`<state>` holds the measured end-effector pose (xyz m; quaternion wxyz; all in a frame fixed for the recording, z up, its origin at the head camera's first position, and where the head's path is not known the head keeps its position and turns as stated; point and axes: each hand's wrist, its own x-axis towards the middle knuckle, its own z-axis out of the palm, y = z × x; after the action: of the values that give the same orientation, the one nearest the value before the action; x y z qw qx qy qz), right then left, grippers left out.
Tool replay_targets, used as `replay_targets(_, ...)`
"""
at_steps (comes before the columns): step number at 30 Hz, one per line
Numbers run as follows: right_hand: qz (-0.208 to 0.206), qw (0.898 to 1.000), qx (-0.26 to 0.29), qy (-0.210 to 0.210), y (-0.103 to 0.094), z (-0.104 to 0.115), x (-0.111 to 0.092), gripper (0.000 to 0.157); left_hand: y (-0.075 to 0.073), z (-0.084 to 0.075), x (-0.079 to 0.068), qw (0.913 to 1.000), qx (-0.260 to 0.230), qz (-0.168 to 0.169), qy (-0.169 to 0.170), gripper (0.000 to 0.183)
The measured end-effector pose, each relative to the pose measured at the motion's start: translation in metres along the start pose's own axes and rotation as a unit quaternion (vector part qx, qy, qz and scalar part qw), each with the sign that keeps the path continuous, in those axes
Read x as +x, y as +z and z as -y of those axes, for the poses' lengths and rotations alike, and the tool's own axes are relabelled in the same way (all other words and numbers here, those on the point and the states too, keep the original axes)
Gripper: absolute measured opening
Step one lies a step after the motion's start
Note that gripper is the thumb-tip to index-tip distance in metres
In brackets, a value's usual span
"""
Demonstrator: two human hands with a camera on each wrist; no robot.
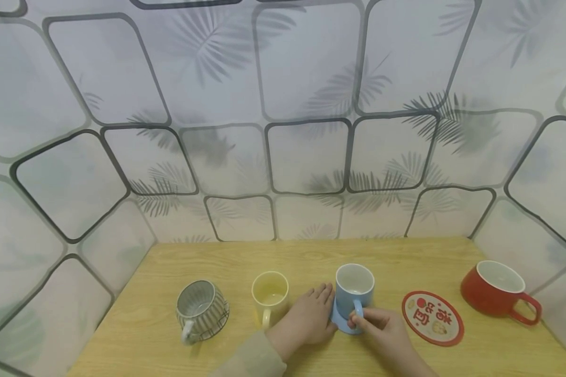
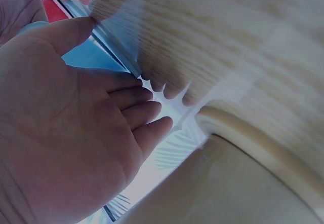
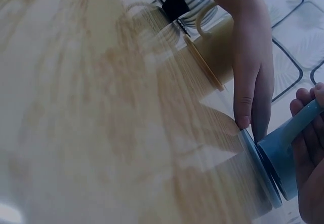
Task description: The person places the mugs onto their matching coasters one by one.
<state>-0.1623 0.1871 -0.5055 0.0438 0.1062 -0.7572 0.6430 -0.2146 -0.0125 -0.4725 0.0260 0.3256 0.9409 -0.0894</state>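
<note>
My right hand [image 1: 388,335] pinches the handle of a light blue mug [image 1: 346,293] with thumb and fingers. Beneath the mug lies a blue coaster [image 1: 344,325]; in the right wrist view the mug's base [image 3: 283,168] looks slightly tilted against it, and I cannot tell whether they fully touch. My left hand [image 1: 308,317] lies on the table with straight fingers, at the coaster's left edge. In the left wrist view that palm [image 2: 71,117] shows with its fingers stretched out. A yellow mug [image 1: 270,293] stands just left of this hand, partly behind the forearm, on a yellow coaster [image 3: 202,62].
A grey striped cup [image 1: 202,309] stands at the left on a patterned coaster. To the right lies a round red-rimmed coaster [image 1: 433,318] with red characters. A wide red mug [image 1: 490,293] sits beyond it on the wooden table [image 1: 170,267], near the patterned wall [image 1: 306,157].
</note>
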Motion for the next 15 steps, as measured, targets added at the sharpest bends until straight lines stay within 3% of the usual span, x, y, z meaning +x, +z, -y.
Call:
replay_targets(11,0.005,1.000,-0.012,0.010,-0.0003,0.0000,-0.0006,0.016,0.0021,-0.0007,0.0011,0.9998,0.020,-0.005,0.002,0.073)
replay_targets(15,0.009,0.999,-0.009,0.038,-0.0010,0.0019,0.0008,0.018,-0.0003,-0.0009,0.0011,0.9997,0.023,-0.006,0.001,0.073)
